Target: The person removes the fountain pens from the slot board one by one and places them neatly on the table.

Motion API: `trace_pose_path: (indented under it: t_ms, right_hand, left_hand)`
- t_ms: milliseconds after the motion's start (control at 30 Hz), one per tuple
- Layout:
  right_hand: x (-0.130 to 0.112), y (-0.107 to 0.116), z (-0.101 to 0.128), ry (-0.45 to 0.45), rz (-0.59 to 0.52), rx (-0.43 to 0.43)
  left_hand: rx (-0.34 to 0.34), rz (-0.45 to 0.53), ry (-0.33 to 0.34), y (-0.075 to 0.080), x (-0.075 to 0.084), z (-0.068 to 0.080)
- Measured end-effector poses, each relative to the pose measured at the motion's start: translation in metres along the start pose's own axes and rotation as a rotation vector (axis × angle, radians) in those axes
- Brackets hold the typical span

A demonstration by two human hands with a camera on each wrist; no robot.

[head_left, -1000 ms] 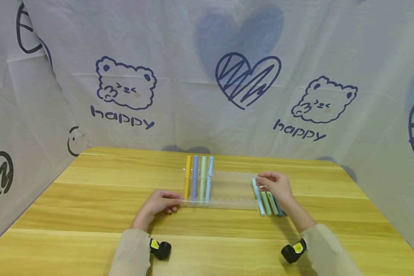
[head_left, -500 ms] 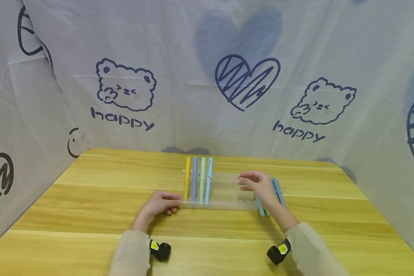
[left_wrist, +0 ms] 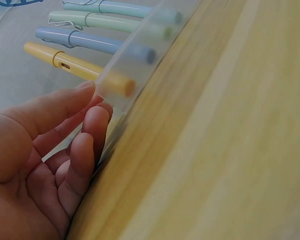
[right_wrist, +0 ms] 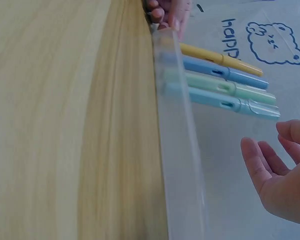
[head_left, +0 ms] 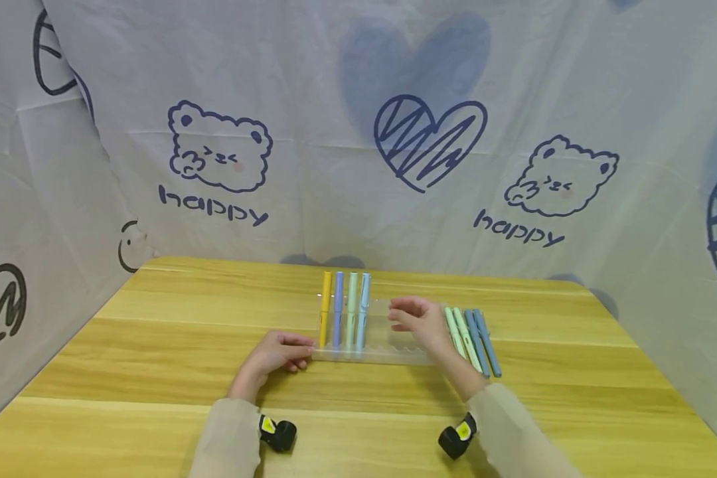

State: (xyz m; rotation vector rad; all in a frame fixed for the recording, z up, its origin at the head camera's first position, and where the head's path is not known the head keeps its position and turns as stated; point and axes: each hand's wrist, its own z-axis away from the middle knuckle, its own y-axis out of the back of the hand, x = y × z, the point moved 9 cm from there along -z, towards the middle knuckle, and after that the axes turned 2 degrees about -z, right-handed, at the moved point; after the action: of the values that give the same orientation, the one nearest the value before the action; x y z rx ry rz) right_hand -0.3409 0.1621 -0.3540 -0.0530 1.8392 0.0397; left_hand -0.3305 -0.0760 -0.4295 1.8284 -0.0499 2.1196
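A clear plastic pen rack [head_left: 394, 356] stands on the table. Upright in its left part are a yellow pen [head_left: 325, 312], a lavender-blue pen [head_left: 337, 315], a light green pen [head_left: 351, 318] and a light blue pen [head_left: 363, 315]. My left hand [head_left: 277, 350] pinches the rack's left front corner, its thumb [left_wrist: 82, 92] against the plastic beside the yellow pen. Over the rack's right half hovers my right hand [head_left: 421, 322], thumb and fingers apart. In the right wrist view no pen shows between those fingers [right_wrist: 255, 160], which are close to the light blue pen's top.
Right of the rack lie two light green pens [head_left: 461, 335] and two dusty blue pens [head_left: 482, 338] side by side; my right hand and forearm cover part of this spot. A white printed curtain [head_left: 322, 166] hangs behind the wooden table [head_left: 185, 318].
My right hand has moved left, from the loose pens at the right to above the rack's right half. My left hand stays at the rack's corner. The standing pens have not moved.
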Motion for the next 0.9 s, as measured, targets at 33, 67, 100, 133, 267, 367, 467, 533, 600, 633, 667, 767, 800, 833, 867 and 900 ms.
trace_pose_path:
  t_ms: [33, 67, 100, 133, 267, 367, 467, 533, 600, 633, 667, 767, 800, 833, 867, 900]
  right_hand:
    - [-0.003, -0.003, 0.002, -0.022, 0.005, 0.021]
    - [-0.003, -0.006, 0.002, -0.036, 0.003, 0.027]
    - [-0.002, -0.009, 0.002, -0.049, 0.003, 0.030]
    - [-0.002, -0.012, 0.002, -0.056, 0.004, 0.027]
    - [0.001, -0.021, 0.002, -0.050, 0.020, 0.010]
    - [0.002, -0.026, 0.001, -0.034, 0.032, 0.011]
    - [0.005, -0.030, 0.001, -0.034, 0.045, 0.013]
    - [0.006, -0.032, 0.001, -0.030, 0.048, 0.010]
    - [0.007, -0.033, 0.000, -0.024, 0.050, 0.004]
    - [0.007, -0.034, 0.000, -0.021, 0.051, 0.002]
    - [0.007, -0.035, 0.000, -0.019, 0.051, -0.001]
    - [0.007, -0.037, -0.001, -0.014, 0.050, -0.012]
    - [0.007, -0.038, -0.001, -0.017, 0.046, -0.017]
    - [0.007, -0.039, -0.001, -0.018, 0.044, -0.023]
    - [0.008, -0.040, -0.002, -0.023, 0.041, -0.028]
    - [0.008, -0.042, -0.002, -0.024, 0.040, -0.034]
  left_hand:
    - [-0.001, 0.000, -0.001, 0.000, 0.000, 0.000]
    - [-0.002, 0.001, -0.001, 0.000, 0.000, 0.000]
    - [-0.002, 0.001, -0.001, 0.000, 0.000, 0.000]
    - [-0.001, 0.001, -0.001, 0.000, -0.001, 0.000]
    - [-0.007, 0.005, -0.009, -0.001, -0.001, 0.000]
    - [-0.018, 0.006, -0.018, -0.002, 0.000, 0.000]
    - [-0.021, 0.002, -0.019, -0.002, -0.001, 0.000]
    - [-0.021, 0.002, -0.019, -0.002, -0.001, -0.001]
    - [-0.019, 0.002, -0.018, -0.002, -0.001, -0.001]
    - [-0.019, 0.002, -0.018, -0.002, -0.001, -0.001]
    - [-0.019, 0.002, -0.018, -0.002, -0.001, -0.001]
    - [-0.019, 0.002, -0.018, -0.001, -0.001, -0.001]
    - [-0.019, 0.003, -0.019, -0.001, -0.001, -0.001]
    - [-0.019, 0.004, -0.019, -0.001, -0.001, -0.001]
    - [-0.019, 0.005, -0.018, -0.001, 0.000, 0.000]
    - [-0.019, 0.006, -0.018, -0.001, 0.000, 0.000]
